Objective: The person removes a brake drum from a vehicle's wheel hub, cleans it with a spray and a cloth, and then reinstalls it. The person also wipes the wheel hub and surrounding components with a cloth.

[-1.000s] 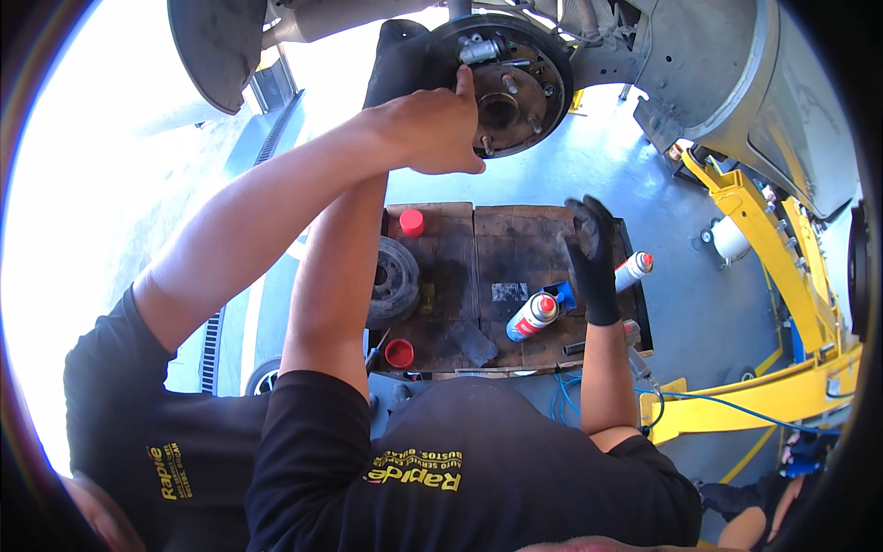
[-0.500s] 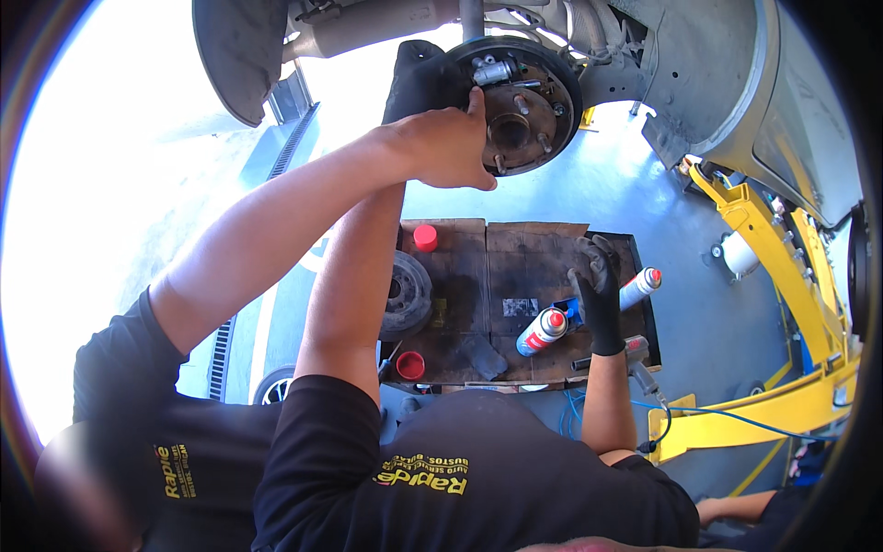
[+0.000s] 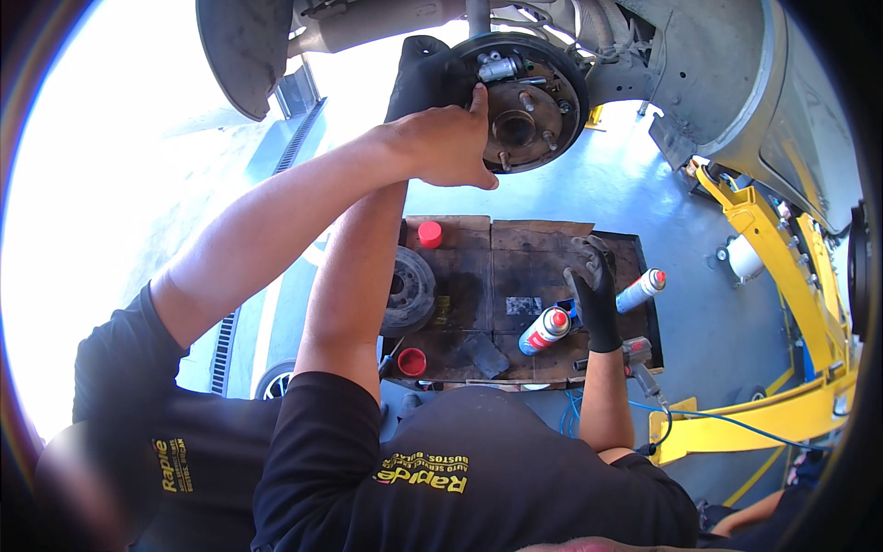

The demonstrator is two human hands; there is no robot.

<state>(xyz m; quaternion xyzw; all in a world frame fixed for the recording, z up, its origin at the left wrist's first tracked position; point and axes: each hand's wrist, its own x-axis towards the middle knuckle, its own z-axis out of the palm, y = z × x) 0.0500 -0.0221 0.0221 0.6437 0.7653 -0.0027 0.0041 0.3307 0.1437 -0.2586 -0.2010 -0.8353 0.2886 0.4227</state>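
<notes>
My left hand (image 3: 425, 78), in a black glove, is up at the left edge of a drum brake assembly (image 3: 526, 124) under the raised vehicle. Its fingers blend into the dark plate, so their grip cannot be made out. A co-worker's bare hand (image 3: 446, 143) crosses over my left forearm, index finger and thumb stretched toward the brake. A silver wheel cylinder (image 3: 497, 70) sits at the top of the assembly, above the studded hub (image 3: 515, 127). My right hand (image 3: 593, 285), gloved too, hovers over the cart with bent fingers, thumb apart and nothing visible in it.
Below is a cardboard-covered cart (image 3: 460, 276). It carries a brake drum (image 3: 407, 290), red caps (image 3: 430, 235), a dark cloth (image 3: 483, 354) and spray cans (image 3: 544, 331). An air impact gun (image 3: 639, 359) hangs beside my right forearm. Yellow lift arms (image 3: 754, 230) stand at right.
The view has shifted slightly. Both my hands and the co-worker's pointing hand keep nearly the same places.
</notes>
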